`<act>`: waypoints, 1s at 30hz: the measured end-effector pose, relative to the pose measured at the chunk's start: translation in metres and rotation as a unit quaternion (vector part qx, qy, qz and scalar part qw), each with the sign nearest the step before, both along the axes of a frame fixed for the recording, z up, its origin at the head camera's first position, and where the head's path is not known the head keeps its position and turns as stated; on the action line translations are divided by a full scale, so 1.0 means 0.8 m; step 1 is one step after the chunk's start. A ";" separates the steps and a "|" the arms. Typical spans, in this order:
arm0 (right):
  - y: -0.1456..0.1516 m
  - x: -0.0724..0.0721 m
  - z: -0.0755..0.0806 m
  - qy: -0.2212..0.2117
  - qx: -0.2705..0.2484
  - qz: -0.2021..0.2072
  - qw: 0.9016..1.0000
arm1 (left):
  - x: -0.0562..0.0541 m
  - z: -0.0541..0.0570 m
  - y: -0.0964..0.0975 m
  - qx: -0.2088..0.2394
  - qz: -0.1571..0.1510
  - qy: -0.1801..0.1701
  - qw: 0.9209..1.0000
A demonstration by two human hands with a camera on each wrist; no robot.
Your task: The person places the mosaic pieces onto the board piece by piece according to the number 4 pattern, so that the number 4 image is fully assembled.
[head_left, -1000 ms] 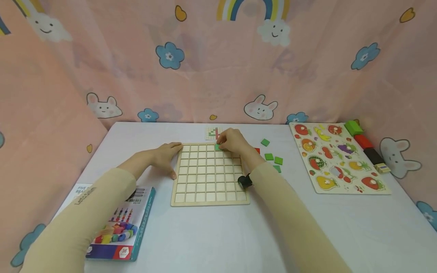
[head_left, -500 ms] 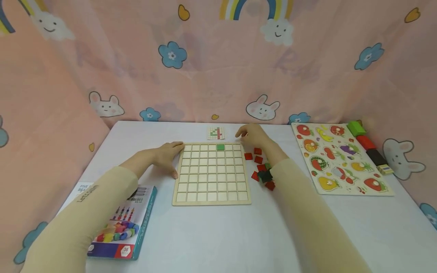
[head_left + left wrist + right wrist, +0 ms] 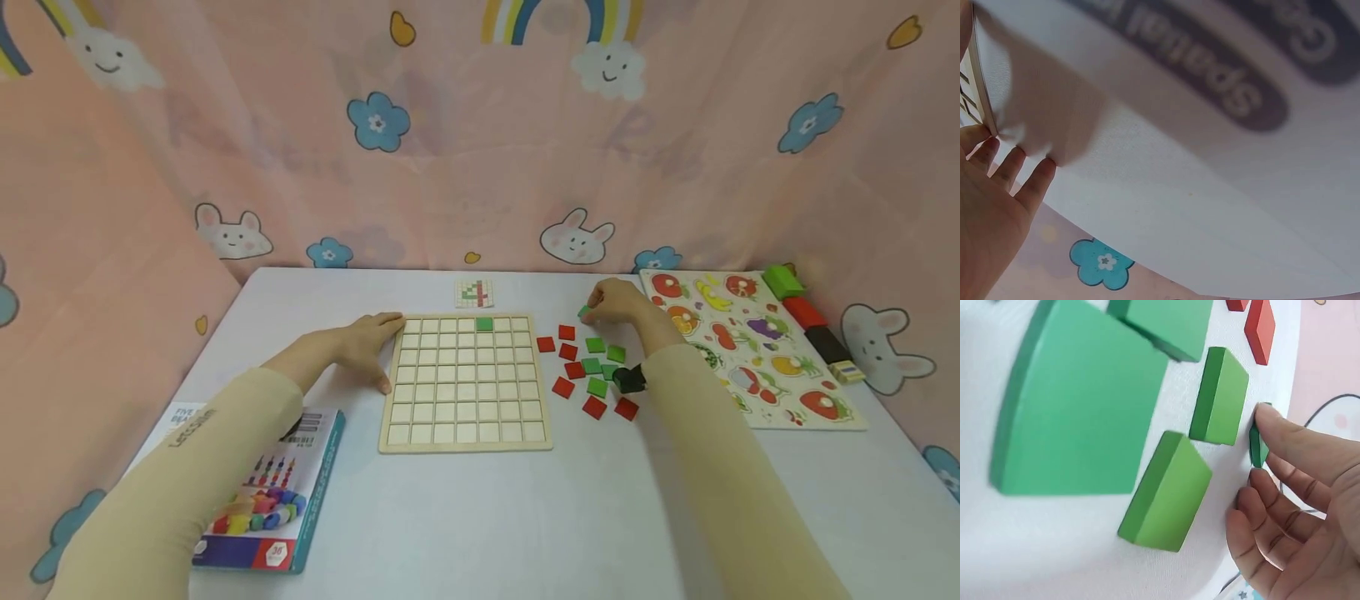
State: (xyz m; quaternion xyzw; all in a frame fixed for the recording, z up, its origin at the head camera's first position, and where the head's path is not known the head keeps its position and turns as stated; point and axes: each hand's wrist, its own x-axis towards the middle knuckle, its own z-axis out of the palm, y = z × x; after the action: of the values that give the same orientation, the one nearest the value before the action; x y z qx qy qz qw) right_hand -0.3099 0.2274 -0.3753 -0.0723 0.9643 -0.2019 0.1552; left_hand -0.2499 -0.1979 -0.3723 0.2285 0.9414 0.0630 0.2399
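Observation:
In the head view a wooden grid board (image 3: 455, 392) lies flat, with one green tile (image 3: 484, 324) in its top row. My left hand (image 3: 366, 348) rests against the board's left edge near the far corner; the left wrist view shows its fingers (image 3: 1034, 186) spread, tips down on the table. My right hand (image 3: 619, 302) is right of the board and pinches another green square tile (image 3: 1258, 442) between thumb and fingers, close to the tabletop. Loose green tiles (image 3: 595, 344) and red tiles (image 3: 563, 387) lie between that hand and the board.
Behind the board lies a small pattern card (image 3: 474, 293) with green and red squares. A boxed bead set (image 3: 262, 508) sits under the left forearm. At the right are a fruit puzzle board (image 3: 750, 350) and a row of coloured blocks (image 3: 802, 313) beside it.
The right hand has let go of a green tile in the board's top row. It has moved right, past the loose tiles, and now pinches another green tile. The left hand stays put.

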 end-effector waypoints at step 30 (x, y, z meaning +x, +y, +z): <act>-0.208 0.045 -0.012 0.055 -0.163 0.097 0.980 | -0.003 0.002 0.001 0.023 0.006 0.002 1.000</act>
State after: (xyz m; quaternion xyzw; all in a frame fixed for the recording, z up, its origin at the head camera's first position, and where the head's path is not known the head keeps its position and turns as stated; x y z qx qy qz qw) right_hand -0.2736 0.0608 -0.3853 -0.2007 0.9141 -0.3357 0.1068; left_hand -0.2524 -0.1972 -0.3706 0.2285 0.9416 0.0854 0.2322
